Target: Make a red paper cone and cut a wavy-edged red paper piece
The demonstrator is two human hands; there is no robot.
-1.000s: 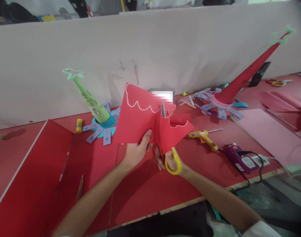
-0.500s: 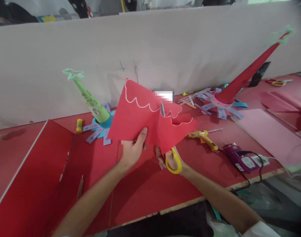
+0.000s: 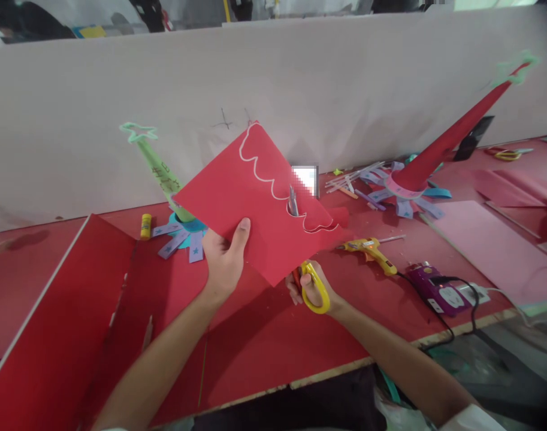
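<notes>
My left hand [image 3: 224, 254] pinches the lower left part of a sheet of red paper [image 3: 223, 191], thumb on top and fingers behind. A white scalloped line runs from the sheet's top corner down to its right edge, and a cut follows it at the right end. My right hand [image 3: 313, 286] is closed around the handles of yellow-handled scissors [image 3: 317, 293], below the paper. A blade tip pokes up through the cut, close to the scalloped line; the rest of the blades is hidden behind the sheet.
A green cone [image 3: 160, 173] and a red cone [image 3: 453, 137] stand at the back. A yellow glue gun [image 3: 372, 250] lies right of my hands, its cord near a purple power box [image 3: 439, 287]. A glue stick [image 3: 146, 227] and large red board [image 3: 70, 317] are left.
My left hand has shifted left and turned the red paper, so the sheet's top corner now sits higher and more to the right. The scissors and my right hand stay almost in place.
</notes>
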